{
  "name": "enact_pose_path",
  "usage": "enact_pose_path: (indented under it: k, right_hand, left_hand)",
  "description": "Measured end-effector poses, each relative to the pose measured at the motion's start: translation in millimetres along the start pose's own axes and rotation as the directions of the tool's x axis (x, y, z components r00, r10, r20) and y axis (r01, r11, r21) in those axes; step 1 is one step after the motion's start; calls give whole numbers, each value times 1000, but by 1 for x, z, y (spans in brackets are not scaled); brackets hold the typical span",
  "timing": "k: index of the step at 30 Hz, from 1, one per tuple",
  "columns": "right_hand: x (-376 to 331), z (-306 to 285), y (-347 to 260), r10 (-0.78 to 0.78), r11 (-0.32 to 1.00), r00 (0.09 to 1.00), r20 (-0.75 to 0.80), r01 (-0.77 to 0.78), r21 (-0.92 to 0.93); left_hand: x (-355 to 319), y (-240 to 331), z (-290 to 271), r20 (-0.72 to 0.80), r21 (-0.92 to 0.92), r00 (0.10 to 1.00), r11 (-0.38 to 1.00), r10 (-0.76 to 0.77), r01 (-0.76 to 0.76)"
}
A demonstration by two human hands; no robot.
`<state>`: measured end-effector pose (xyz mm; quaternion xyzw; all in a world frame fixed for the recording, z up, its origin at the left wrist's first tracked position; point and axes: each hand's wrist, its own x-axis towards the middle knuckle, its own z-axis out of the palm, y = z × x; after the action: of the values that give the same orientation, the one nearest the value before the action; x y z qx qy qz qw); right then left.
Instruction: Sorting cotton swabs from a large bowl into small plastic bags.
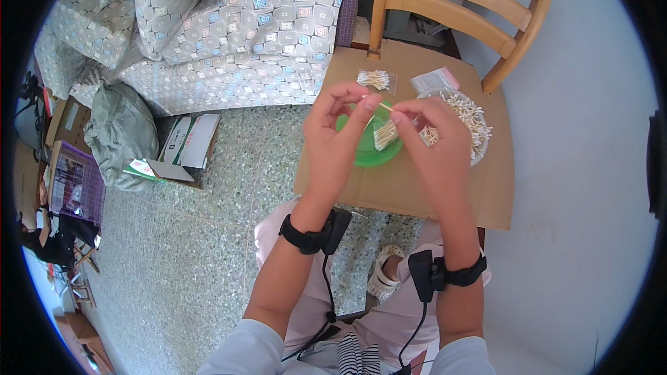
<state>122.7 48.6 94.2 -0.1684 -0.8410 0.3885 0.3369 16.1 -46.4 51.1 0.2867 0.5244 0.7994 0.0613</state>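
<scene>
Between my two hands is a thin cotton swab [385, 106], held above a round green basket [372, 160]. My left hand [335, 125] pinches one end with thumb and fingers. The fingertips of my right hand [441, 139] close on its other end. A bunch of cotton swabs [384, 137] lies in the green basket below, partly hidden by my hands. To the right, a white bowl [476, 161] is heaped with many loose swabs [467, 112], partly covered by my right hand. Beyond my left hand, a small clear bag [393, 83] holds more swabs.
Brown cardboard [410, 191] covers the seat of a wooden chair [458, 3]. On it, near the bowl, lies a white and pink packet [435, 80]. A patterned sofa [278, 21] stands at the far left. A grey-green bag [124, 132] and an opened carton [191, 140] rest on the floor.
</scene>
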Motion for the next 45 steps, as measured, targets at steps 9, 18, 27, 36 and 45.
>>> enact_pose_path:
  k: [9,18,27,36,45]
  right_hand:
    - [8,-13,9,126,969,988,-84,-105,222]
    - [6,-19,12,162,953,986,38,-166,253]
    - [6,-22,13,100,985,994,-35,-94,147]
    - [4,-25,6,81,967,997,1,-79,241]
    - [4,-26,5,-64,971,995,-73,79,224]
  left_hand:
    - [-1,-4,1,56,70,998,997,-11,7]
    - [-3,-3,1,202,273,979,958,35,-91]
    - [-5,8,9,222,302,955,917,197,-259]
    - [-7,7,11,270,397,954,888,128,-232]
    - [-9,4,14,209,287,975,948,76,-135]
